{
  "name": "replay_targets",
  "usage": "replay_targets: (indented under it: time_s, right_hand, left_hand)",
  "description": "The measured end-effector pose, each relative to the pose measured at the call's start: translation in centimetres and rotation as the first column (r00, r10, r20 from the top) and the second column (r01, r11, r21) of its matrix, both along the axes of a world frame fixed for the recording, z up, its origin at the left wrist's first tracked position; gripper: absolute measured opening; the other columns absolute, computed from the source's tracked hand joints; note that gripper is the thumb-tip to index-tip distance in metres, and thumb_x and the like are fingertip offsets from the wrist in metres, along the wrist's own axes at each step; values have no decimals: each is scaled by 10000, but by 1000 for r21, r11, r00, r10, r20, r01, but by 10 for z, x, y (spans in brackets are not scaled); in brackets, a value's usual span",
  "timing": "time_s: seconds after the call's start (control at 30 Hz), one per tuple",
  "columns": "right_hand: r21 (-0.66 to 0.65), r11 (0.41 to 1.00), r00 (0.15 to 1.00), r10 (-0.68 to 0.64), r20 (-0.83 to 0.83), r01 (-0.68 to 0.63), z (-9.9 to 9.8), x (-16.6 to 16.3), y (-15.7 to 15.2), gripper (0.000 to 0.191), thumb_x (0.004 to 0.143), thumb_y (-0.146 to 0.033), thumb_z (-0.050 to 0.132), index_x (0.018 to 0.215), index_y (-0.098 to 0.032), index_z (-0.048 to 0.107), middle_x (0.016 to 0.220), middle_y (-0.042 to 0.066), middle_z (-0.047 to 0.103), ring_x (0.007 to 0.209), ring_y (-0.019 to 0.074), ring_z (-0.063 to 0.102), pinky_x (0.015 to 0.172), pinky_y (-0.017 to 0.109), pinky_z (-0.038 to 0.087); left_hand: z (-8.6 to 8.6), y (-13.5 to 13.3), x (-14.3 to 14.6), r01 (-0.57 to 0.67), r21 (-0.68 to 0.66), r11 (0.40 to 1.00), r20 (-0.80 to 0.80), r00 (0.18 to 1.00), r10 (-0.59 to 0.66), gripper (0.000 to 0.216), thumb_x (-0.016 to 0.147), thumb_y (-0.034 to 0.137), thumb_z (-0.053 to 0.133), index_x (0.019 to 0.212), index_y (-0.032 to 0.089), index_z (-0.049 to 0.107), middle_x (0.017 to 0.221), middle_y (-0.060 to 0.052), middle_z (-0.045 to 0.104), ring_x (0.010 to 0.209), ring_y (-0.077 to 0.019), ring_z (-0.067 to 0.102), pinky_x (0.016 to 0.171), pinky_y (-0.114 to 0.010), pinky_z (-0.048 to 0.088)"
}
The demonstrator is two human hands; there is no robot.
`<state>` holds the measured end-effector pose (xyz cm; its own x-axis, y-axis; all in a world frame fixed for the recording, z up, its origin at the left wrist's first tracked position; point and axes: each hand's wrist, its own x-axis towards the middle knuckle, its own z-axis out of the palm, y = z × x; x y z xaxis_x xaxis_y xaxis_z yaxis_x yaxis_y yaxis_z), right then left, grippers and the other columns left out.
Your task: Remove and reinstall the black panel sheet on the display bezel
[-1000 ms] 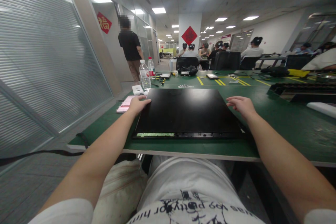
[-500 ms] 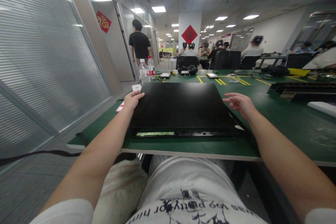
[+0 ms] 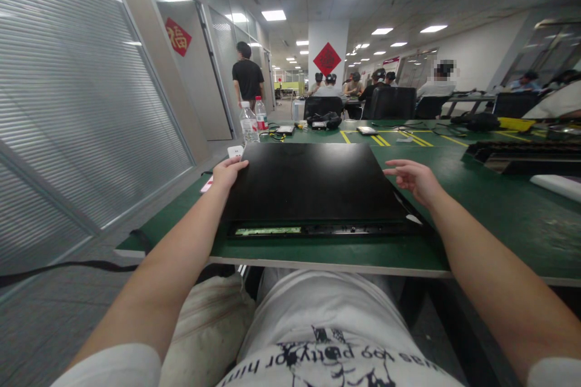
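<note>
A black, flat screen panel (image 3: 308, 184) lies in front of me, tilted slightly within or over a dark frame. Along its front edge a green circuit strip (image 3: 267, 231) shows in the black frame (image 3: 354, 230). My left hand (image 3: 228, 172) grips the panel's left edge, thumb on top and the other fingers mostly hidden under it. At the right edge is my right hand (image 3: 415, 180), fingers stretched and apart; whether the fingertips touch the edge I cannot tell. A small white piece (image 3: 413, 219) sits at the front right corner.
Beyond the panel on the green table (image 3: 490, 217) stand two bottles (image 3: 249, 124), with cables and small devices (image 3: 285, 130) nearby. Dark strips (image 3: 521, 157) and a white object (image 3: 558, 187) lie at right. A person (image 3: 247, 75) walks at back left; others sit farther off.
The panel has tipped very slightly, and the reflection on it has shifted. Both hands stay nearly where they were. The walking person has moved a little right and farther away.
</note>
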<state>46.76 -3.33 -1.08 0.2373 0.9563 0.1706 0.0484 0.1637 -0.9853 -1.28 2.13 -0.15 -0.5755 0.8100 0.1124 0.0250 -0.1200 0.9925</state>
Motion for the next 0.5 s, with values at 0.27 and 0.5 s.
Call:
replay_targets:
  time_s: [0.27,0.5]
  right_hand:
    - [-30,1000,1000,2,12,-2,1,-3,-2,327,630,-245,688,936,-164,770,873,124,790,528,101,512,463,200,384]
    - [-68,997,999,-22,27,24,0,-3,0,305,660,-226,678,942,-153,771,845,125,783,509,98,504,452,201,369]
  left_hand:
    - [2,-2,-1,10,-25,1000,8,1000,-10,210,578,68,851,716,189,750,680,-16,738,863,-242,753,883,-347,603]
    - [-1,0,-2,12,-51,999,-28,1000,-14,207,574,100,857,731,194,760,681,-13,736,821,-234,747,848,-335,593]
